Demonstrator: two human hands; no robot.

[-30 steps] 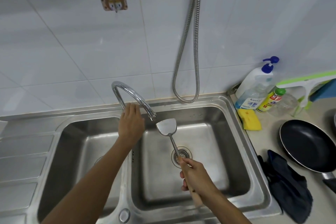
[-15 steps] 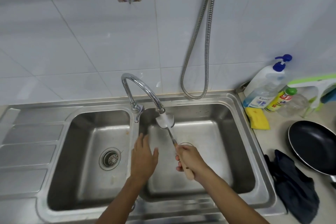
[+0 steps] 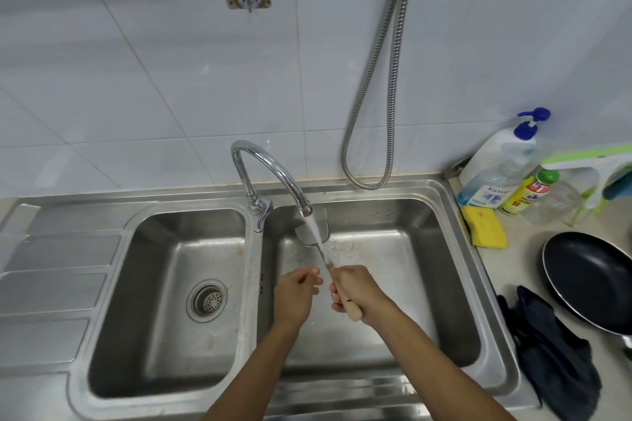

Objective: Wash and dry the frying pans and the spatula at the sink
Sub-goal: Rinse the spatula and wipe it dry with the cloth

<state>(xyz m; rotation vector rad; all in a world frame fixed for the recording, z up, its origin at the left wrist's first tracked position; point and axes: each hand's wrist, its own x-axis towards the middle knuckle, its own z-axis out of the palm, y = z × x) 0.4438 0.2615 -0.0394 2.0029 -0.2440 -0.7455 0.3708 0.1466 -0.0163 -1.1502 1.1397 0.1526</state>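
Water runs from the curved faucet (image 3: 273, 174) into the right basin of the steel double sink (image 3: 455, 284). A metal spatula (image 3: 313, 232) with a pale wooden handle is held blade-up under the stream. My right hand (image 3: 355, 290) grips its handle above the basin. My left hand (image 3: 295, 294) hovers just left of the spatula's shaft, fingers loosely extended toward it, holding nothing. A black frying pan (image 3: 595, 280) lies on the counter at the right edge.
A yellow sponge (image 3: 484, 225), a pump soap bottle (image 3: 499, 167), a small yellow bottle (image 3: 528, 191) and a clear jar (image 3: 554, 203) stand behind the sink at right. A dark cloth (image 3: 554, 359) lies beside the pan. A shower hose (image 3: 372, 85) hangs on the tiled wall. The drainboard (image 3: 44, 284) is at left.
My left hand left the faucet base and came down beside the spatula shaft. The water now runs over the blade, which moved up under the spout.
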